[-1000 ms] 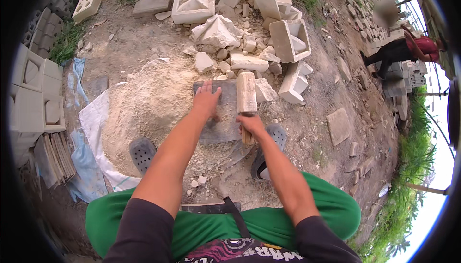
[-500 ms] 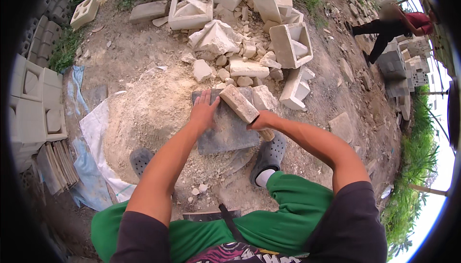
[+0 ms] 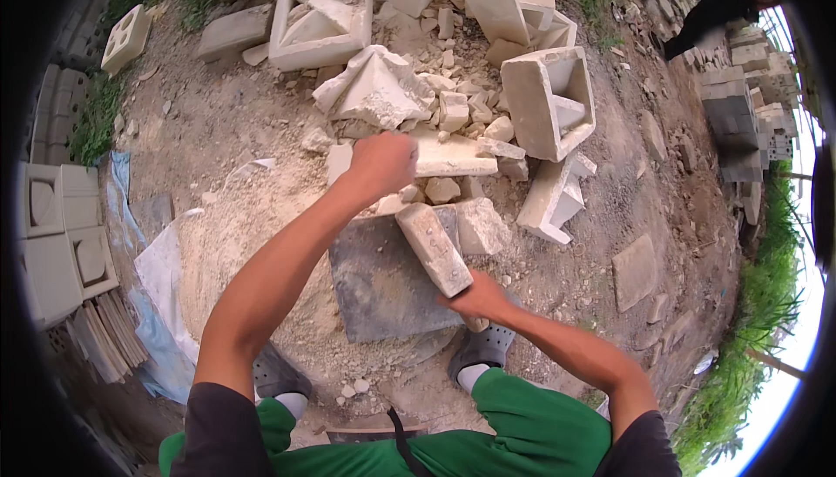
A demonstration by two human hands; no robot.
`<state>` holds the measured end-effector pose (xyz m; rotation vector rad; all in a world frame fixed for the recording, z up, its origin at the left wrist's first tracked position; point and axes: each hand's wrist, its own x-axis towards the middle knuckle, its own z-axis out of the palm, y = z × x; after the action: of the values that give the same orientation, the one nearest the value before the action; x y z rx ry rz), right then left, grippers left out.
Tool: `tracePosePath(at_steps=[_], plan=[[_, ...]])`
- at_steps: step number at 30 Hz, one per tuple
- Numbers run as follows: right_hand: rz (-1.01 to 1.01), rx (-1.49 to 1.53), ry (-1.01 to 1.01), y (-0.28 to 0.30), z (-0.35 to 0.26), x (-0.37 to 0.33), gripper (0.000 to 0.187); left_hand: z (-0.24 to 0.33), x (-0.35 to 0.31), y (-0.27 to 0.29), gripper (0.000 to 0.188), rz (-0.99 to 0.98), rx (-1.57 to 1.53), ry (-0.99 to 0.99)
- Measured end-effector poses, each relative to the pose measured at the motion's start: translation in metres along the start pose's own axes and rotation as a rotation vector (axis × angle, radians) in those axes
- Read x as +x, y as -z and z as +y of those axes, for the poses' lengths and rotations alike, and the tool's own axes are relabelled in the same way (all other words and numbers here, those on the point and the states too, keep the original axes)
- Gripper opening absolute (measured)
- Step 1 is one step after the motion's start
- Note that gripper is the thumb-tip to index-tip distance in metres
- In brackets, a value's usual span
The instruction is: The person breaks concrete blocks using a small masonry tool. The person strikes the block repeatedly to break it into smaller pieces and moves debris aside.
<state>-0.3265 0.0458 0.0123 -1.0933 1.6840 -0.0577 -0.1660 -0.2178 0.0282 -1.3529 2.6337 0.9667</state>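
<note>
My right hand [image 3: 477,296] is closed around the short wooden handle of a mallet [image 3: 434,251]. The mallet's dusty, block-shaped head rests over the right part of a dark flat slab [image 3: 380,278] on the ground. Beyond the slab's far edge, my left hand [image 3: 383,165] is among the broken pale pieces, its fingers curled down. Whatever those fingers hold is hidden beneath the hand. To the hand's right lies a long pale broken piece [image 3: 453,160]. A rough chunk [image 3: 482,226] sits beside the mallet head.
Broken hollow blocks [image 3: 320,20] and a tilted square one [image 3: 549,103] surround the rubble. Crushed pale material [image 3: 231,246] spreads left of the slab over a white sheet [image 3: 161,272]. Stacked blocks [image 3: 65,229] stand at left. Another person [image 3: 697,7] is at upper right.
My left hand has left the slab and moved forward to the broken pieces, its fingers now curled. The right hand keeps hold of the mallet. The view has shifted.
</note>
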Motion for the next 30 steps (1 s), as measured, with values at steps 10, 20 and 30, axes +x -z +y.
tracePosePath(at_steps=[10, 20, 30], plan=[[-0.178, -0.136, 0.005, 0.022, -0.016, 0.007, 0.052, 0.045, 0.274, 0.042, 0.079, 0.967, 0.188, -0.324], [-0.154, -0.093, 0.028, 0.023, -0.018, 0.004, 0.049, 0.025, 0.259, 0.051, 0.034, 0.447, 0.263, -0.396], [0.036, -0.141, 0.031, -0.003, 0.003, 0.006, 0.049, 0.006, 0.088, 0.123, 0.043, 0.394, 0.355, -0.212]])
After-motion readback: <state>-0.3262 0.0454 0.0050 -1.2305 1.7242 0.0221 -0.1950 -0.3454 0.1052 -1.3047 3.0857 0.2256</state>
